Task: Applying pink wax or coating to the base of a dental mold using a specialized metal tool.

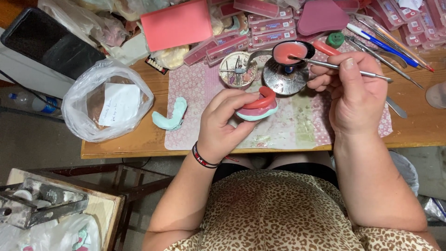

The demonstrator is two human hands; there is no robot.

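Note:
My left hand [226, 123] grips a pale green dental cast topped with a red wax rim [260, 105], held just above a patterned mat [297, 130]. My right hand [349, 93] pinches a thin metal spatula [346, 68]. The spatula's tip reaches into a ladle of melted pink wax [290, 51] that sits over a shiny round metal burner [284, 80].
A second green cast [171, 116] lies left of the mat. A clear bag with a paper slip [108, 106] sits at the wooden table's left end. A round tin of small tools [237, 69], a pink slab [176, 24], trays of teeth [272, 30] and metal instruments [385, 51] crowd the back.

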